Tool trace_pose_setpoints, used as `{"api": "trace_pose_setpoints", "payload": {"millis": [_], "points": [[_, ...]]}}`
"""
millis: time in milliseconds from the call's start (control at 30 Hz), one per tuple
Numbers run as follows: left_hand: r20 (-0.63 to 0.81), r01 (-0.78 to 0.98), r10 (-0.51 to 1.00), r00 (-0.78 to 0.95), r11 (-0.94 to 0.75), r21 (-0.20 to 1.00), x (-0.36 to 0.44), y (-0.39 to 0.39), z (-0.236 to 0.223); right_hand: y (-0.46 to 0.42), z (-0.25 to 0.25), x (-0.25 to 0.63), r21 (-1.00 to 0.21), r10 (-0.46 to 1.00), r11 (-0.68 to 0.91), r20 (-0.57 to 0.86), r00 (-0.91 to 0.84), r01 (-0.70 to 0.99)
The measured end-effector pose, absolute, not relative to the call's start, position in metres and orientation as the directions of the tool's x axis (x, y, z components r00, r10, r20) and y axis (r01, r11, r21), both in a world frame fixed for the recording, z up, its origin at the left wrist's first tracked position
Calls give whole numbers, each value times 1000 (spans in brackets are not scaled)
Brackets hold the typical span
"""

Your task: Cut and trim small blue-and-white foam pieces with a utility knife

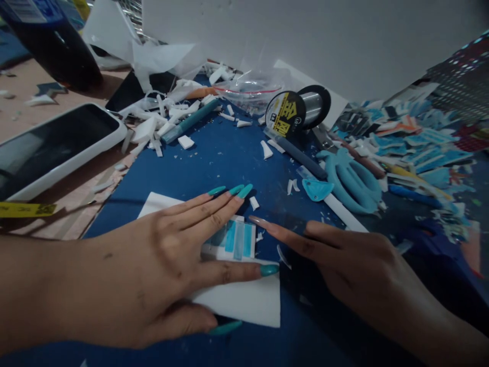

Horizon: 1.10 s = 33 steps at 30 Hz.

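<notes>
- Teal-nailed and bare, the left grip (171, 252) lies flat with its fingers spread, clasping nothing, pressed palm-down over a white rectangular sheet (248, 300).
- Between its forefinger and middle finger shows a small white rectangular piece with light-blue stripes (239, 239), near the sheet's upper right part and partly hidden by the hand.
- At that piece's right edge, the right grip (347, 250) points with its forefinger outstretched and the other fingers curled under; whether they grasp anything cannot be told.
- Beneath the sheet spreads a dark-blue flat mat (179, 173), dotted with white offcuts (186, 142).
- Beyond the right hand lie a turquoise fan-shaped piece (317, 190) and light-blue scissor handles (349, 176).
- Farther back, a black spool with a yellow-lettered label (284, 114) stands beside a clear plastic bag with a red seal line (248, 92).
- Far left, on the pinkish bench (26, 114), rest a white-edged black smartphone (61, 145) and a dark-filled bottle (57, 51).
- Blue-and-white scraps (424, 137) crowd the far right.
</notes>
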<state>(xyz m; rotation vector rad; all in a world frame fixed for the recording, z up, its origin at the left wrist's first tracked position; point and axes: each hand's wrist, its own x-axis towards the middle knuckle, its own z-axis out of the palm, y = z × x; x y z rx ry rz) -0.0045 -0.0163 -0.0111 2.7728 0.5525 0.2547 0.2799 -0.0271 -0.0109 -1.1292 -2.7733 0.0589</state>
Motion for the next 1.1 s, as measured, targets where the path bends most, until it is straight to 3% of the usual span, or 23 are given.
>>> {"api": "trace_pose_setpoints", "payload": {"millis": [467, 1100], "points": [[68, 397, 437, 897, -864, 311, -6, -19, -11, -21, -8, 273, -137, 663, 749, 124, -738, 649], [98, 386, 425, 900, -881, 275, -5, -18, -13, -20, -6, 269, -26, 655, 754, 105, -748, 657]]}}
